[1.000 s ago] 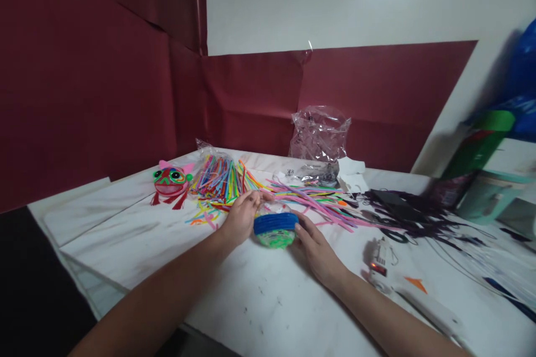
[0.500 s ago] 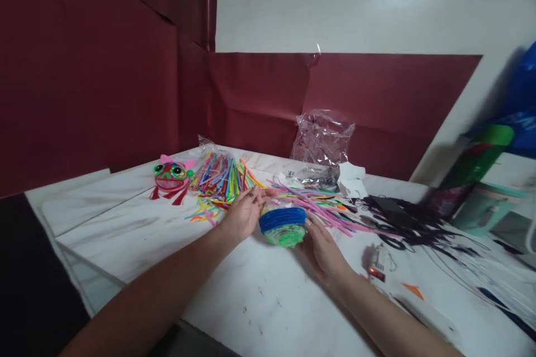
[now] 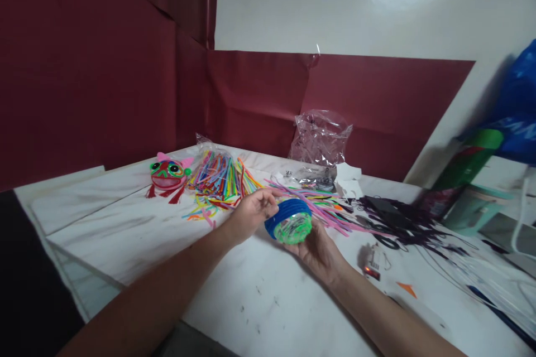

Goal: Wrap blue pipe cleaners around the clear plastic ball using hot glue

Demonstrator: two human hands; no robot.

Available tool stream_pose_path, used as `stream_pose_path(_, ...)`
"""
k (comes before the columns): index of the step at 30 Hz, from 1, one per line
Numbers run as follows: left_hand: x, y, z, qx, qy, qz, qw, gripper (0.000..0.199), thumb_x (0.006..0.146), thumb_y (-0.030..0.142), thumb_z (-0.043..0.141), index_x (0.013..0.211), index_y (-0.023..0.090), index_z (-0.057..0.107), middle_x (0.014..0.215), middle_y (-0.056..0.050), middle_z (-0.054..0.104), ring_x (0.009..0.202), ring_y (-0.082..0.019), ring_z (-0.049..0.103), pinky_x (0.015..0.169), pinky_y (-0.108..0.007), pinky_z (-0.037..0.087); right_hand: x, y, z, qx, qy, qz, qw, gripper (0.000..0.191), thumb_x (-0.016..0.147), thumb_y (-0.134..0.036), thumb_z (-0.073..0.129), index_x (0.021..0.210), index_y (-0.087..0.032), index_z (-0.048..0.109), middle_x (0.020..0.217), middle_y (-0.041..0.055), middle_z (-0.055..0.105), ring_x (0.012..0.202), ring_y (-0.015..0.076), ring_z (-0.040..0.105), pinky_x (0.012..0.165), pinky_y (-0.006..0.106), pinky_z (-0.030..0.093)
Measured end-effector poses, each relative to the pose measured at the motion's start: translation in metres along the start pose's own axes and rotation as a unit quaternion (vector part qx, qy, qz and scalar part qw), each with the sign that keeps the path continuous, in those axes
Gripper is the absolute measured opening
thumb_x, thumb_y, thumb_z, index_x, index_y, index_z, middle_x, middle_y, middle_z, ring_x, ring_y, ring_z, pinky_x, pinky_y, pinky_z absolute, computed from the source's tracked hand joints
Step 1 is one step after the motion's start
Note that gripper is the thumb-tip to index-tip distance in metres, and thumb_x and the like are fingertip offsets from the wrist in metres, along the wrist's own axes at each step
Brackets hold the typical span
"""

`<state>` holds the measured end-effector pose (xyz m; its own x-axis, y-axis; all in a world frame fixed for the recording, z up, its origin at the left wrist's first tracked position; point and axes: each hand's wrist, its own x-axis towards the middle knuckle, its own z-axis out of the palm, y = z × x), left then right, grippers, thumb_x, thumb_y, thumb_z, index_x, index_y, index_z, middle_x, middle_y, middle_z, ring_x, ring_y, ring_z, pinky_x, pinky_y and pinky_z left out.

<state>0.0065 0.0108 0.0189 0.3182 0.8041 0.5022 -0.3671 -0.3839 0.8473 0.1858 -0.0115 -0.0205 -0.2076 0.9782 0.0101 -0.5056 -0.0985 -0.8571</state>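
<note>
A round, bowl-like craft piece (image 3: pixel 288 221), wrapped with blue pipe cleaners around its side and green ones over its end, is held above the table. It is tilted, with the green end facing toward me and to the right. My right hand (image 3: pixel 319 254) cups it from below and the right, fingers closed around its underside. Curled at the upper left edge is my left hand (image 3: pixel 252 213), thumb and fingers pinched close to the blue band. What lies between those fingertips is too small to make out.
A pink mask-like figure (image 3: pixel 168 175) with red tassels stands at left, beside a bundle of coloured pipe cleaners (image 3: pixel 218 175). Loose pink strands (image 3: pixel 322 212) lie behind the hands. Scissors (image 3: pixel 386 241), a glue gun-like white device (image 3: pixel 372 263) and dark strands (image 3: pixel 393 217) are at right.
The craft piece has been tipped, so its green end now points more toward me and to the right. My right hand has shifted beneath it; my left hand stays near its edge.
</note>
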Motion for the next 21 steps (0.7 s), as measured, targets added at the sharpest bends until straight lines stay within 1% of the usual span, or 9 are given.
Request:
stream_pose_path(2, 0.001, -0.003, -0.003, -0.007, 0.002, -0.017, 1.000, 0.022, 0.074, 0.036, 0.069, 0.078, 0.015, 0.064, 0.107, -0.010, 0.065, 0.100, -0.023, 0.057, 0.089, -0.032, 0.040, 0.000, 0.001, -0.001, -0.014, 0.002, -0.003, 1.000, 0.030, 0.086, -0.046, 0.050, 0.098, -0.022, 0.064, 0.100, 0.0058, 0.072, 0.088, 0.0224, 0.068, 0.077, 0.040, 0.055)
stream_pose_path(4, 0.002, -0.005, -0.005, -0.022, 0.015, -0.026, 0.999, 0.027, 0.078, 0.041, 0.063, 0.074, 0.015, 0.064, 0.104, -0.009, 0.066, 0.095, -0.021, 0.058, 0.088, -0.032, 0.041, -0.001, 0.001, -0.002, -0.010, -0.004, 0.000, 1.000, 0.030, 0.086, -0.046, 0.051, 0.099, -0.022, 0.064, 0.103, 0.0058, 0.071, 0.091, 0.0228, 0.067, 0.079, 0.041, 0.054)
stream_pose_path(7, 0.002, -0.004, -0.007, -0.012, 0.009, -0.008, 1.000, 0.032, 0.078, 0.040, 0.062, 0.060, 0.015, 0.059, 0.106, -0.009, 0.066, 0.101, -0.023, 0.057, 0.092, -0.032, 0.039, -0.001, 0.002, -0.003, 0.012, -0.007, 0.012, 1.000, 0.027, 0.085, -0.045, 0.053, 0.097, -0.023, 0.064, 0.100, 0.0043, 0.072, 0.088, 0.0218, 0.068, 0.077, 0.040, 0.054)
stream_pose_path(10, 0.000, -0.001, -0.004, 0.011, -0.010, 0.004, 1.000, 0.020, 0.075, 0.034, 0.068, 0.070, 0.015, 0.061, 0.106, -0.009, 0.065, 0.105, -0.024, 0.056, 0.094, -0.034, 0.039, 0.000, 0.003, -0.003, 0.014, -0.007, 0.009, 1.000, 0.027, 0.084, -0.045, 0.054, 0.097, -0.024, 0.064, 0.099, 0.0032, 0.072, 0.085, 0.0209, 0.068, 0.075, 0.038, 0.055)
stream_pose_path(11, -0.001, -0.002, -0.003, 0.011, -0.012, 0.010, 1.000, 0.019, 0.073, 0.032, 0.070, 0.076, 0.016, 0.061, 0.107, -0.009, 0.064, 0.108, -0.025, 0.055, 0.095, -0.035, 0.039, 0.001, 0.003, -0.003, -0.006, -0.003, -0.005, 1.000, 0.029, 0.084, -0.047, 0.054, 0.098, -0.023, 0.064, 0.099, 0.0039, 0.071, 0.086, 0.0215, 0.067, 0.075, 0.038, 0.055)
stream_pose_path(13, -0.002, -0.004, -0.002, 0.010, -0.016, 0.019, 1.000, 0.023, 0.071, 0.030, 0.073, 0.086, 0.017, 0.061, 0.116, -0.010, 0.061, 0.115, -0.026, 0.052, 0.098, -0.035, 0.037, 0.002, 0.005, -0.003, -0.070, 0.017, -0.052, 0.996, 0.035, 0.082, -0.050, 0.055, 0.101, -0.022, 0.064, 0.100, 0.0058, 0.071, 0.087, 0.0234, 0.066, 0.072, 0.039, 0.055)
stream_pose_path(16, -0.004, -0.007, -0.002, 0.039, -0.028, -0.015, 0.999, 0.029, 0.075, 0.034, 0.068, 0.100, 0.019, 0.062, 0.126, -0.010, 0.056, 0.120, -0.026, 0.048, 0.100, -0.035, 0.036, 0.003, 0.008, -0.005, -0.147, 0.057, -0.116, 0.981, 0.036, 0.078, -0.050, 0.060, 0.102, -0.023, 0.062, 0.097, 0.0050, 0.070, 0.084, 0.0231, 0.065, 0.067, 0.035, 0.054)
stream_pose_path(18, -0.004, -0.009, -0.003, 0.057, -0.038, -0.055, 0.996, 0.031, 0.079, 0.038, 0.063, 0.103, 0.019, 0.063, 0.126, -0.009, 0.057, 0.118, -0.027, 0.050, 0.097, -0.035, 0.038, 0.003, 0.010, -0.006, -0.166, 0.074, -0.138, 0.974, 0.035, 0.076, -0.048, 0.063, 0.101, -0.024, 0.061, 0.096, 0.0034, 0.069, 0.083, 0.0221, 0.063, 0.064, 0.032, 0.053)
stream_pose_path(21, -0.004, -0.010, -0.003, 0.066, -0.034, -0.065, 0.995, 0.035, 0.073, 0.036, 0.070, 0.103, 0.019, 0.062, 0.121, -0.009, 0.059, 0.115, -0.027, 0.051, 0.091, -0.033, 0.041, 0.003, 0.011, -0.008, -0.210, 0.084, -0.163, 0.960, 0.039, 0.074, -0.048, 0.065, 0.102, -0.022, 0.061, 0.097, 0.0049, 0.067, 0.084, 0.0231, 0.061, 0.063, 0.033, 0.053)
